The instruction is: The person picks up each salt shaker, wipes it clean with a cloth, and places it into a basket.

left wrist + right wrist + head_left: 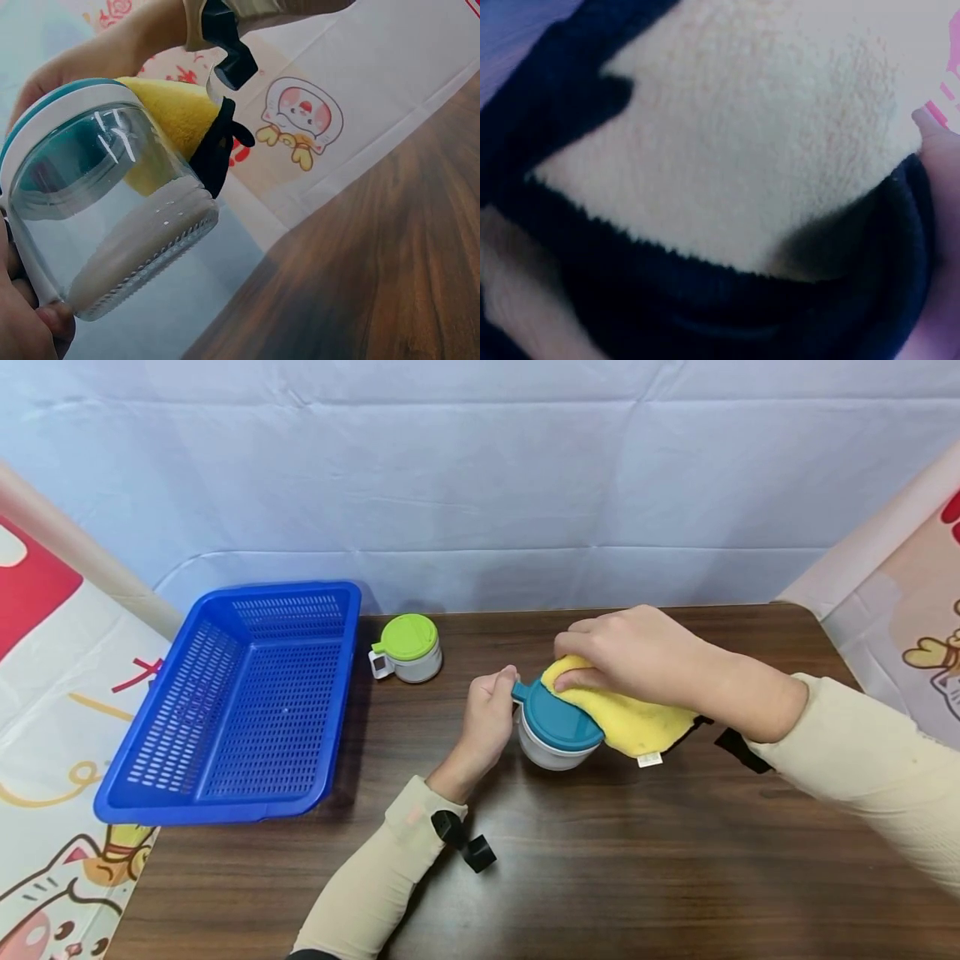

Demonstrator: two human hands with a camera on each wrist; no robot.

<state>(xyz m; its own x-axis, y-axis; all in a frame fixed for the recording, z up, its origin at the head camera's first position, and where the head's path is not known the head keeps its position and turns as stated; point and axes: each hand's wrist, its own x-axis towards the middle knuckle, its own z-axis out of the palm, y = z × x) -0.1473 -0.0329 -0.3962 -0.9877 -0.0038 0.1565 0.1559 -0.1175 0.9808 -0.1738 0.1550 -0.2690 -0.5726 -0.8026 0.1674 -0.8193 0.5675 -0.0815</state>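
A glass seasoning jar (pixel 558 752) with a teal lid (pixel 561 720) is held tilted above the table, some pale content lying in its bottom in the left wrist view. My left hand (pixel 487 706) grips the jar by its handle. With my right hand (pixel 637 656) I hold a yellow cloth (pixel 637 722) against the lid's right side and rim. The cloth (pixel 727 150) has a dark edge and fills most of the right wrist view, hiding the jar there.
On the left of the brown table (pixel 600 877) stands a blue plastic basket (pixel 273 718). Beside it, near the back edge, sits a second jar with a green lid (pixel 408 637). A pale curtain (pixel 480 493) hangs behind the table.
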